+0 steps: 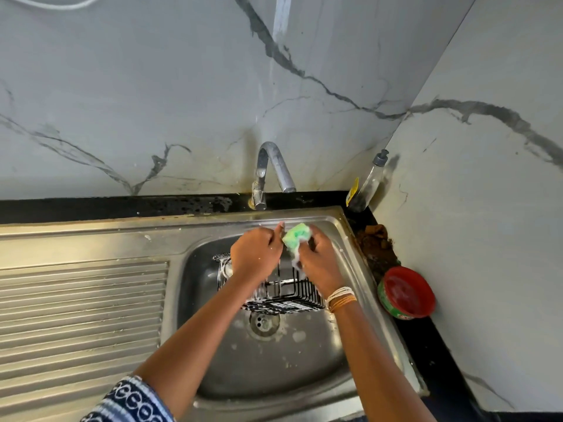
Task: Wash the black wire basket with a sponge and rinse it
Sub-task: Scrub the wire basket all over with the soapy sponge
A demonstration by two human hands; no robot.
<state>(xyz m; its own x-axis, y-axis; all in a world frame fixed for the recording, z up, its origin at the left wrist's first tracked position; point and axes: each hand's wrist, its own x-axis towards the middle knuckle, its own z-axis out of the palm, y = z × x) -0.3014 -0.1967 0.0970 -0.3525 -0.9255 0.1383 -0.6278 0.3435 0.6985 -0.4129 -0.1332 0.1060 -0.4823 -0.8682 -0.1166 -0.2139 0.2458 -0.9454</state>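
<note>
over the steel sink (304,376), inside the basin, black wire basket (283,295) propped on edge just above the drain (264,320), foam clinging to its wires and white suds flecking the basin floor. left hand (256,251) curled round the basket's upper rim, fingers folded over the wire, steadying it. right hand (316,260) gripping a green sponge (297,236), lathered white at its lower edge, pressed against the top of the basket beside the left hand's knuckles. pale and orange bangles (341,298) on the right wrist, patterned blue and white sleeve (134,403) at the left elbow. behind the hands, chrome tap (272,175) arching over the basin, spout pointing down, no telling whether water runs from it. to the left, ribbed draining board (82,312), wet. along the back and right side, black bench (426,345) with water spots. in the corner, clear soap bottle (367,184) with a grey pump top, leaning against the marbled wall (152,86). nearer on the right strip of bench, red and green tub (406,292) tipped on its side against the wall, open mouth facing the sink, and beyond it a brown scouring pad or rag (373,237), hard to say which.
</note>
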